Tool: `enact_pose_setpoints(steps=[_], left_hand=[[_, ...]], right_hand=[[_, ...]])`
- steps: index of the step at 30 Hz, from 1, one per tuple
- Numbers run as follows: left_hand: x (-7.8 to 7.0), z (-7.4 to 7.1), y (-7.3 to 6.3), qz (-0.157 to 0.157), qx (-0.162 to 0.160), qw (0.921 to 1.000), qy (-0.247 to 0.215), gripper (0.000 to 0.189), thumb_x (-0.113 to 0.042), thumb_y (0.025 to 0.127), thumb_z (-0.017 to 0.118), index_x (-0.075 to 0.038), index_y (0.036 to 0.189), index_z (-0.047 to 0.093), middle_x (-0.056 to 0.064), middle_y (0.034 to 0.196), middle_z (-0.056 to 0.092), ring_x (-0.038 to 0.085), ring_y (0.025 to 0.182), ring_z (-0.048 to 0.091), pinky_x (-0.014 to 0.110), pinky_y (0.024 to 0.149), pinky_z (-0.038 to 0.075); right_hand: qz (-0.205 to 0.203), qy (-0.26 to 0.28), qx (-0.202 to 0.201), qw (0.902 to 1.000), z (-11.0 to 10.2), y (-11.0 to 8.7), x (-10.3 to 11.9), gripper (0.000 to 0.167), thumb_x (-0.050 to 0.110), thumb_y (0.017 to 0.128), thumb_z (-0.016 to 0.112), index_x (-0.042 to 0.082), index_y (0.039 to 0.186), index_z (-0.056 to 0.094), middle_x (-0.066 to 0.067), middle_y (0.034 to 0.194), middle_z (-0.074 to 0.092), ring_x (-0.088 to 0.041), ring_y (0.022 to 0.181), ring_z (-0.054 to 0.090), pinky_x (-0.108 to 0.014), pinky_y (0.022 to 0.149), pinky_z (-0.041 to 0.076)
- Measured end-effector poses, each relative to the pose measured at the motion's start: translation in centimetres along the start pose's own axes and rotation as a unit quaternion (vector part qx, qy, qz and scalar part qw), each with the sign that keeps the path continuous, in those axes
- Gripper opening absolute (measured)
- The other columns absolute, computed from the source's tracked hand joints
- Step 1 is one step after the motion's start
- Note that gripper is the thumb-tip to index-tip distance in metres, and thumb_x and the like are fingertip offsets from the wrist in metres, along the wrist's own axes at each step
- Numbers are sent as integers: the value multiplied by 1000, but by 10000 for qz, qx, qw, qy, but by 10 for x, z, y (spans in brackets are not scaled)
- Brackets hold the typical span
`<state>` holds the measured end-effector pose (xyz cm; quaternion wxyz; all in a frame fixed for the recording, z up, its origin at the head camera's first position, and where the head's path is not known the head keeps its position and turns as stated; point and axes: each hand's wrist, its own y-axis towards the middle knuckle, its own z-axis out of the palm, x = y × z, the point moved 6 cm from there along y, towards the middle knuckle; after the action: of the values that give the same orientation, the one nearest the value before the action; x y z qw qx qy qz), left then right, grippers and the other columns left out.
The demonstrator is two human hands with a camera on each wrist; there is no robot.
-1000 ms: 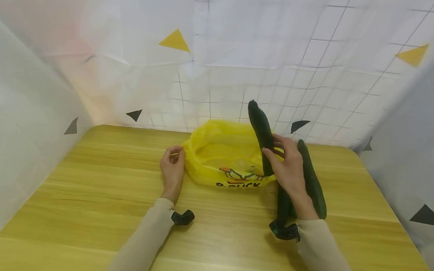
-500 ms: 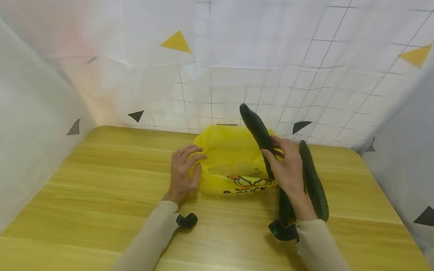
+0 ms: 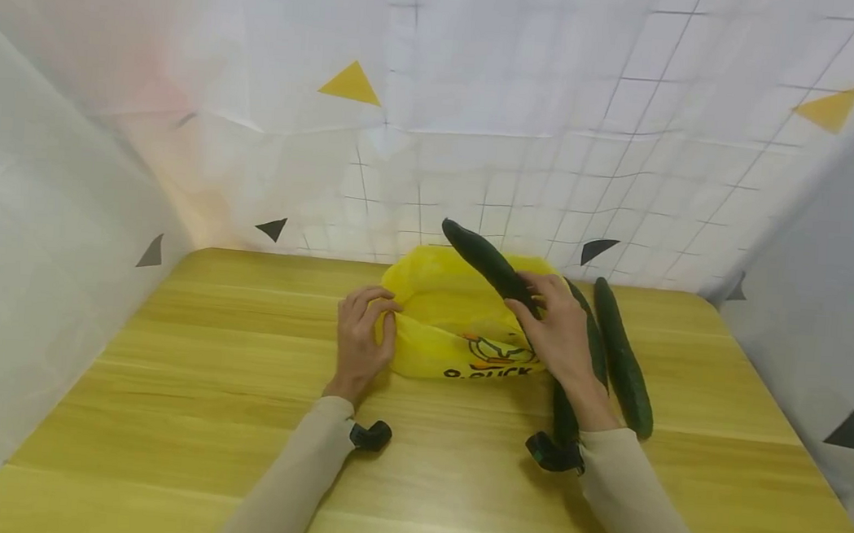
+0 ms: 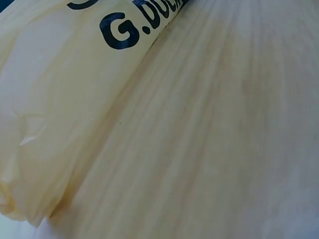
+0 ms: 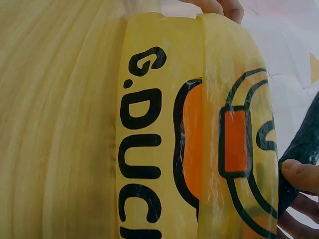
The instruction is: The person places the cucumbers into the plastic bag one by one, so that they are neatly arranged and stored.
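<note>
A yellow plastic bag with a duck print lies with its mouth open at the table's far middle. At its left edge, my left hand pinches the rim between thumb and fingers. My right hand grips a dark green cucumber over the bag's right side. The cucumber slants, its far end up and left; its near end is hidden by the hand and bag. In the right wrist view, thumb and fingers wrap the cucumber beside the bag. The left wrist view shows only bag and tabletop.
Another cucumber lies on the wooden table right of my right hand. More dark green cucumber shows around that wrist, partly covered, so I cannot tell how many. A white sheet hangs behind the table.
My left hand has moved right onto the bag's edge, and the bag has shifted slightly right. The held cucumber has tilted left and lower in my right hand.
</note>
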<state>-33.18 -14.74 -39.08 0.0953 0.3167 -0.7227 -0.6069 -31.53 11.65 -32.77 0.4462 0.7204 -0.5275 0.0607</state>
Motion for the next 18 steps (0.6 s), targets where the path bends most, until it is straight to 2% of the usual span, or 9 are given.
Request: enact_pose_setpoints(steps=[4, 13, 15, 16, 18], left_hand=[[1, 0, 0, -51, -29, 10000, 16, 13, -5, 87, 53, -8, 87, 66, 11, 104, 62, 29, 102, 53, 41, 76, 33], [-4, 3, -4, -263, 64, 9996, -58, 16, -4, 88, 50, -7, 88, 65, 10, 105, 60, 28, 102, 52, 42, 84, 36], [0, 2, -5, -549, 2, 9981, -265, 17, -4, 88, 49, -7, 91, 65, 11, 106, 60, 28, 103, 52, 41, 87, 36], [3, 1, -5, -792, -83, 9960, -407, 17, -4, 89, 48, -6, 92, 65, 11, 106, 60, 29, 103, 52, 40, 89, 37], [14, -3, -5, -1536, -292, 9854, -678, 19, -6, 92, 46, -4, 96, 65, 12, 104, 61, 28, 100, 53, 37, 86, 38]], right_hand=[[-59, -165, 280, 9995, 8, 3, 2, 42, 17, 83, 73, 8, 123, 61, -12, 109, 61, -29, 96, 63, -45, 79, 54], [-33, -810, 852, 9931, 16, 2, 4, 43, 22, 82, 74, 11, 122, 62, -11, 111, 62, -29, 93, 62, -42, 71, 50], [-63, -873, 863, 9924, 17, 2, 5, 43, 22, 82, 74, 10, 121, 63, -11, 110, 63, -29, 92, 63, -42, 70, 50], [-74, -885, 851, 9924, 18, 2, 5, 43, 23, 82, 74, 10, 121, 63, -11, 110, 63, -29, 92, 63, -41, 69, 50], [-84, -874, 815, 9928, 19, 3, 6, 43, 23, 82, 74, 10, 121, 63, -11, 110, 63, -28, 91, 63, -41, 68, 49]])
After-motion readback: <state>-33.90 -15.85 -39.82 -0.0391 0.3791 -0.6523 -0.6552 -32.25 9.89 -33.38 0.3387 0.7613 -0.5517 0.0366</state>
